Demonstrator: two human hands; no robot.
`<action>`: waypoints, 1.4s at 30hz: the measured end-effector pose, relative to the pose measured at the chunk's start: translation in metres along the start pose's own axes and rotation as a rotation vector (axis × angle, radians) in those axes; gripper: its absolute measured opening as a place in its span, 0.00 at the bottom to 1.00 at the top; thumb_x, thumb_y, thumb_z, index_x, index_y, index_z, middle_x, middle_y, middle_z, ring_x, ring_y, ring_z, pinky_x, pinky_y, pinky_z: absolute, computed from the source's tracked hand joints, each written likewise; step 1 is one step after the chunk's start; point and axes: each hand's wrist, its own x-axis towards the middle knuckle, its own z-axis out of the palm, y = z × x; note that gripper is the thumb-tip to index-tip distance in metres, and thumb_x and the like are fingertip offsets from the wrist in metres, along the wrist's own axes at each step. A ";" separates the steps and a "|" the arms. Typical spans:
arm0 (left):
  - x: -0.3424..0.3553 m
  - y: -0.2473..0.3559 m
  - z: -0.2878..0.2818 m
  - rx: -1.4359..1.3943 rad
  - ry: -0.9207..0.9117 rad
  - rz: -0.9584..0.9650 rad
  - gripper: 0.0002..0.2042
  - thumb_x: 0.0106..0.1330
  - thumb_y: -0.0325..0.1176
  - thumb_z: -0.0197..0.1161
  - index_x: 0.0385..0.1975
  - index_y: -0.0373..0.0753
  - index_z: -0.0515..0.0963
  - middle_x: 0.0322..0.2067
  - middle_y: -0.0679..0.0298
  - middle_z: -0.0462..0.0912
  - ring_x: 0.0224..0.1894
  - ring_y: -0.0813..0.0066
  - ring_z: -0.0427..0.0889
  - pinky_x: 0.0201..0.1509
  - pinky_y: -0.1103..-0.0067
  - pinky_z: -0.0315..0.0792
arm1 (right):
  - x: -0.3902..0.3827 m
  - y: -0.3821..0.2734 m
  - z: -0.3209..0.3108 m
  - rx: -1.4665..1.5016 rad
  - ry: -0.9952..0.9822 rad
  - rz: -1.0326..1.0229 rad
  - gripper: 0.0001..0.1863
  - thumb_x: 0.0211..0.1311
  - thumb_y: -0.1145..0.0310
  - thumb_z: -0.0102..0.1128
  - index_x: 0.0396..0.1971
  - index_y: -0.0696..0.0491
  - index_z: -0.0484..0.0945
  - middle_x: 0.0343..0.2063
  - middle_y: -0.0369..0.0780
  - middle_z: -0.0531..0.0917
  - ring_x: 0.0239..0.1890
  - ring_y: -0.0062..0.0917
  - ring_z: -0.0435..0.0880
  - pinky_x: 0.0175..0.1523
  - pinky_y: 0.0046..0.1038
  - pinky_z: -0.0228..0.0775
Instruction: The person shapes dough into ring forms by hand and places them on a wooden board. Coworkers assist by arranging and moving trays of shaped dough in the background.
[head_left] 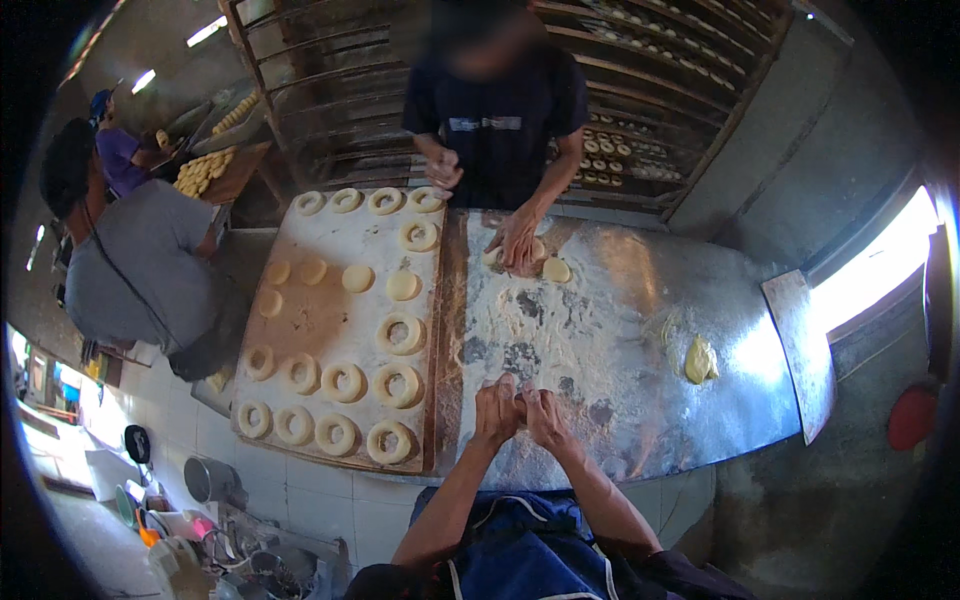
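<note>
Above the near edge of the floured metal table (640, 400), my left hand (494, 408) and my right hand (545, 416) meet with fingers curled inward. Whatever lies between them is hidden by the fingers. To the left is a wooden board (330, 325) bearing several pale dough rings (388, 441) along its near, right and far sides. Several flat dough rounds (358, 278) sit among them. Across the table, a co-worker's hand (517, 240) presses on dough, with a small dough ball (557, 270) right beside it. A yellowish dough lump (701, 360) rests farther right.
A co-worker in a dark shirt (495, 120) stands opposite, before tall racks (650, 75) of trays. Two other people are at the far left, by a table with rolls (205, 172). Pots (210, 480) and utensils crowd the lower left. A metal panel (800, 350) borders the table's right end.
</note>
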 end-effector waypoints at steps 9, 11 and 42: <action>0.007 0.020 -0.034 -0.182 -0.180 -0.410 0.22 0.76 0.51 0.40 0.20 0.45 0.60 0.18 0.70 0.57 0.21 0.76 0.65 0.24 0.74 0.62 | -0.006 -0.032 0.003 0.036 -0.029 -0.190 0.30 0.72 0.49 0.42 0.22 0.63 0.74 0.14 0.48 0.72 0.18 0.32 0.69 0.27 0.41 0.60; 0.011 0.020 -0.038 -0.822 -0.053 -0.626 0.22 0.76 0.50 0.39 0.23 0.41 0.65 0.20 0.67 0.65 0.22 0.71 0.69 0.26 0.72 0.64 | -0.012 -0.044 0.008 0.226 0.028 -0.105 0.32 0.72 0.46 0.41 0.23 0.62 0.74 0.16 0.46 0.74 0.21 0.29 0.71 0.30 0.39 0.62; 0.121 -0.010 -0.244 -0.411 0.256 -0.406 0.19 0.69 0.46 0.49 0.19 0.42 0.63 0.19 0.70 0.64 0.22 0.80 0.63 0.24 0.78 0.60 | 0.067 -0.185 0.166 0.618 -0.443 -0.370 0.19 0.71 0.62 0.52 0.25 0.61 0.73 0.22 0.38 0.74 0.28 0.19 0.70 0.33 0.31 0.66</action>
